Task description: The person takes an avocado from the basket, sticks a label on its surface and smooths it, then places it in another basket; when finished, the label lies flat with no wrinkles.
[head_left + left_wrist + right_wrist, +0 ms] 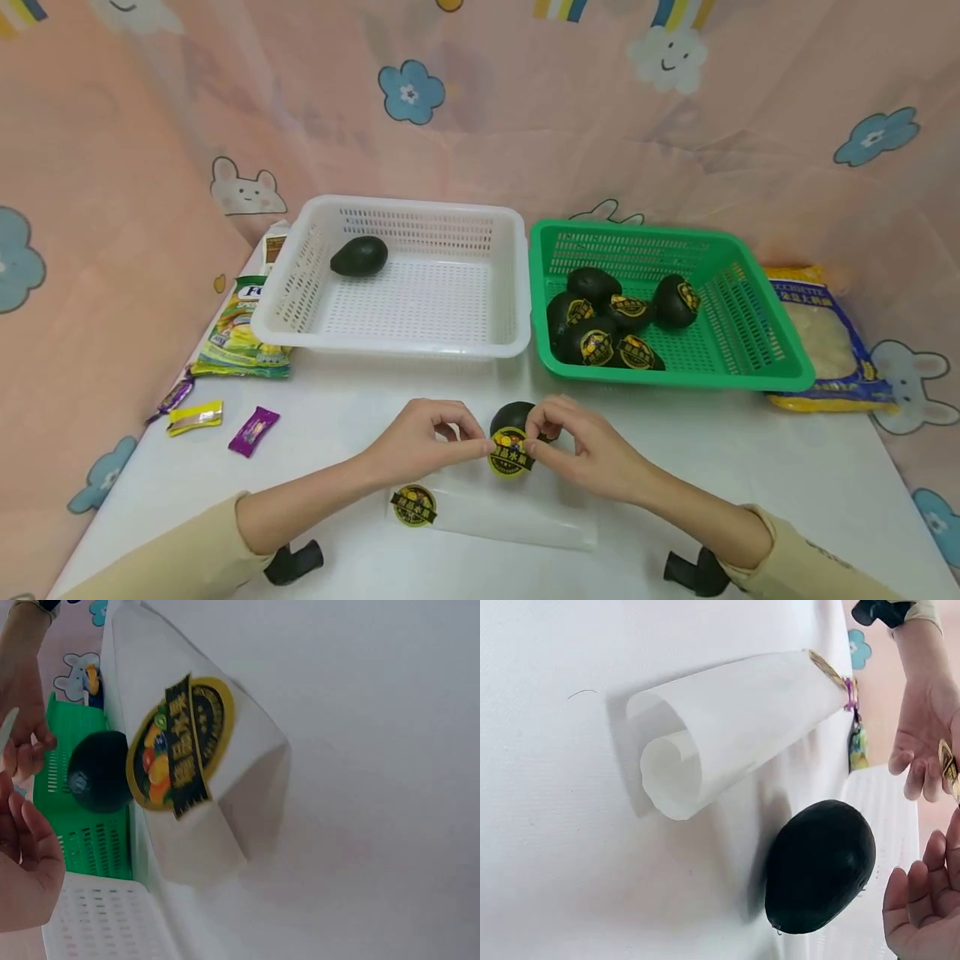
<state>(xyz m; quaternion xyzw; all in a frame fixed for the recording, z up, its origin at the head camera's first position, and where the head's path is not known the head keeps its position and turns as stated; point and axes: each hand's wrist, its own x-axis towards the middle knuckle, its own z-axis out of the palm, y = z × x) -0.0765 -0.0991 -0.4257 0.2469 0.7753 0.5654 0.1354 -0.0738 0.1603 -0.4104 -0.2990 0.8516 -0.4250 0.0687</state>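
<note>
A round black-and-gold fruit sticker [510,454] is held up between both hands, in front of a dark avocado [514,413] on the table. My left hand [429,437] pinches the sticker's left edge with thumb and forefinger. On the other edge, my right hand [588,450] pinches it the same way. Below them lies a white backing strip [517,518], curled in the right wrist view, with another sticker [414,505] at its left end. The avocado [821,866] rests beside the strip, apart from the fingers in the right wrist view.
A white basket [390,342] at the back holds one unlabelled avocado [360,257]. The green basket [675,377] to its right holds several avocados, most with stickers showing. Snack packets [243,329] and small wrapped sweets [253,432] lie left; a blue-yellow bag [825,342] lies right.
</note>
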